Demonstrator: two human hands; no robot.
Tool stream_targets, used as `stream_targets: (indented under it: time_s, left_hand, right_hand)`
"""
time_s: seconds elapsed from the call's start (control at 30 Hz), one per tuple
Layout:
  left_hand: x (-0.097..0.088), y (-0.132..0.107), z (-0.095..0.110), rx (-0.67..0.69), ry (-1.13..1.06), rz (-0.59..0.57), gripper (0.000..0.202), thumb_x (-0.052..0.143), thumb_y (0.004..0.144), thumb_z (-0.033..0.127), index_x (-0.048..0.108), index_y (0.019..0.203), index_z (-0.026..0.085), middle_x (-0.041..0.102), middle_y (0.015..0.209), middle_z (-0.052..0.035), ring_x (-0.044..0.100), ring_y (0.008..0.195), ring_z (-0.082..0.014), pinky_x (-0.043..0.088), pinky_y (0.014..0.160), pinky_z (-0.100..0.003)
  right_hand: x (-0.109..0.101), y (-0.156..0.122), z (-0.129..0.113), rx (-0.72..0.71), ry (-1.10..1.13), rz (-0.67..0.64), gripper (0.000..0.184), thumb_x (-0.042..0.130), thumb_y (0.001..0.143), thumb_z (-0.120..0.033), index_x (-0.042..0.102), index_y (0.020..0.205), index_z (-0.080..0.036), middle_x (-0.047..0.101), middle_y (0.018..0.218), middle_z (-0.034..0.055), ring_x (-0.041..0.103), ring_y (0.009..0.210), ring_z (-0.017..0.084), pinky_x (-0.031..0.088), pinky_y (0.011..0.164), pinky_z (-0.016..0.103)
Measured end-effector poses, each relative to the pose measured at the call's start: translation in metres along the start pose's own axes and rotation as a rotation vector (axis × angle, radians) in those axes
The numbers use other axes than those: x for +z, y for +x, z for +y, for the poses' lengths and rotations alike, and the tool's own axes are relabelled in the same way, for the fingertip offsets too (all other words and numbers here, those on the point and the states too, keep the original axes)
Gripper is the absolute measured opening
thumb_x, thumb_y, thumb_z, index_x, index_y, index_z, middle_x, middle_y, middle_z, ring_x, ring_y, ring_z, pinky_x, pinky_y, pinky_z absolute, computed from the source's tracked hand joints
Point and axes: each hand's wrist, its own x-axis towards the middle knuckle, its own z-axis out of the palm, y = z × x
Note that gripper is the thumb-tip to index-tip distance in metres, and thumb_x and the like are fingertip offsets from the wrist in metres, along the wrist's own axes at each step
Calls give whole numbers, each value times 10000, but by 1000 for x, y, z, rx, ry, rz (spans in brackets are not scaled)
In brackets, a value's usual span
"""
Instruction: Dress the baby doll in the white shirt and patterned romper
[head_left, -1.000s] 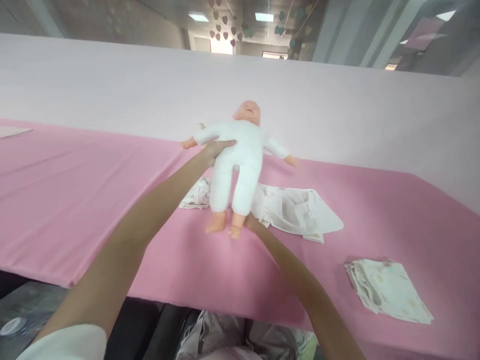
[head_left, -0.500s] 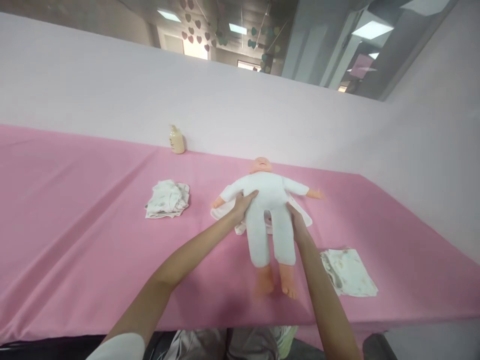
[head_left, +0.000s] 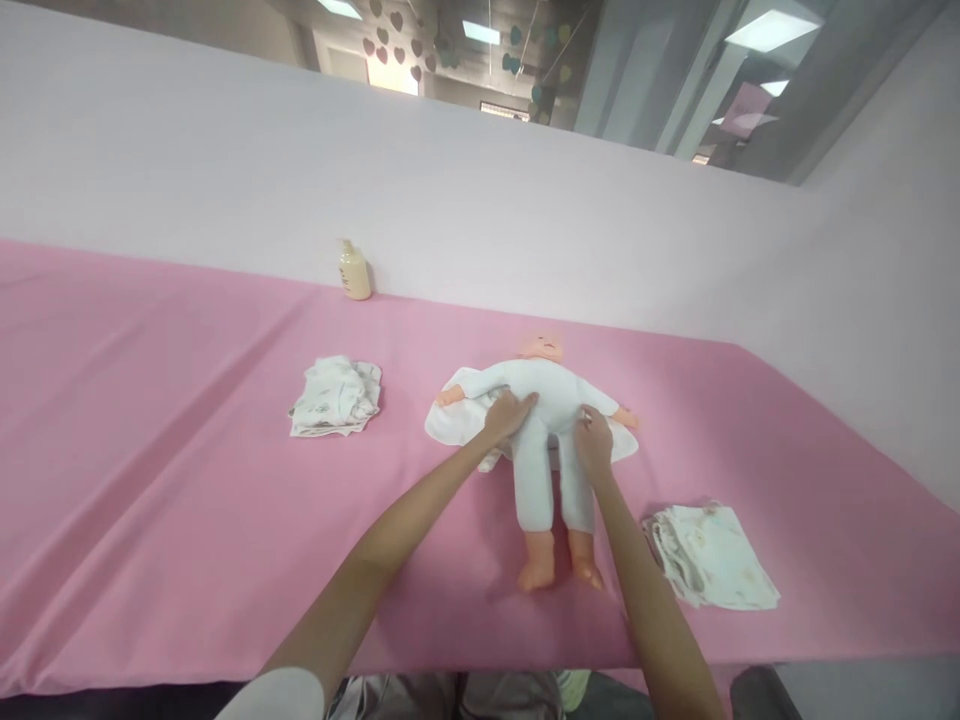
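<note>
A baby doll [head_left: 551, 430] in a white suit lies on its back on the pink table cover [head_left: 187, 470], head away from me, bare feet toward me. It rests on a spread white garment [head_left: 454, 420]. My left hand [head_left: 508, 414] grips the doll's left side at the waist, fingers curled over the body. My right hand [head_left: 594, 444] holds its other side by the hip.
A crumpled white cloth [head_left: 335, 396] lies left of the doll. A folded stack of printed cloths [head_left: 712, 556] sits at the right near the table's front edge. A cream pump bottle [head_left: 354, 271] stands by the pale back wall [head_left: 225, 180].
The doll has come down from being held upright in the air to lying flat on the white garment. Both hands came down with it and stay at its sides.
</note>
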Motion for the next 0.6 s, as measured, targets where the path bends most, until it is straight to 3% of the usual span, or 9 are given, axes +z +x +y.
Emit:
stream_targets:
  time_s: [0.1, 0.23, 0.33, 0.43, 0.53, 0.6]
  left_hand:
    - [-20, 1, 9, 91, 354, 48, 509, 414, 815, 581, 637, 836, 124, 648, 834, -203, 614, 900, -350, 427, 809, -440]
    - [-61, 1, 26, 117, 597, 181, 362, 384, 864, 383, 658, 917, 153, 670, 886, -153, 622, 884, -313, 442, 754, -409]
    - [-92, -4, 37, 138, 598, 335, 341, 367, 877, 354, 639, 1020, 205, 681, 951, -106, 620, 899, -289, 444, 752, -386]
    - [-112, -12, 46, 184, 556, 412, 330, 356, 890, 338, 636, 1026, 227, 685, 953, -79, 618, 901, -281, 437, 764, -384]
    - [-120, -26, 56, 219, 468, 383, 293, 389, 880, 317, 656, 964, 230, 690, 929, -64, 620, 891, -258, 436, 771, -361]
    - [-122, -37, 65, 298, 271, 268, 272, 417, 869, 322, 662, 938, 227, 692, 922, -50, 627, 856, -219, 450, 744, -315]
  right_hand:
    - [28, 9, -20, -295, -301, 22, 396, 327, 834, -200, 555, 1149, -121, 514, 1268, 173, 426, 1213, 270, 304, 1016, 469]
    - [72, 28, -56, -617, -542, -216, 402, 419, 852, -264, 494, 1228, -144, 448, 1349, 165, 340, 1272, 299, 155, 1056, 550]
    - [98, 43, -75, -777, -671, -410, 504, 466, 802, -181, 422, 1299, -108, 479, 1303, 193, 378, 1226, 300, 153, 1048, 548]
    - [119, 52, -84, -849, -769, -465, 497, 444, 776, -104, 447, 1271, -62, 529, 1210, 223, 440, 1141, 301, 187, 1030, 529]
    - [135, 54, -86, -851, -779, -420, 414, 403, 779, -71, 532, 1172, -83, 566, 1143, 209, 473, 1083, 285, 164, 1043, 518]
    - [142, 56, -85, -830, -698, -415, 401, 417, 765, -70, 545, 1143, -106, 591, 1110, 178, 480, 1076, 269, 165, 1054, 494]
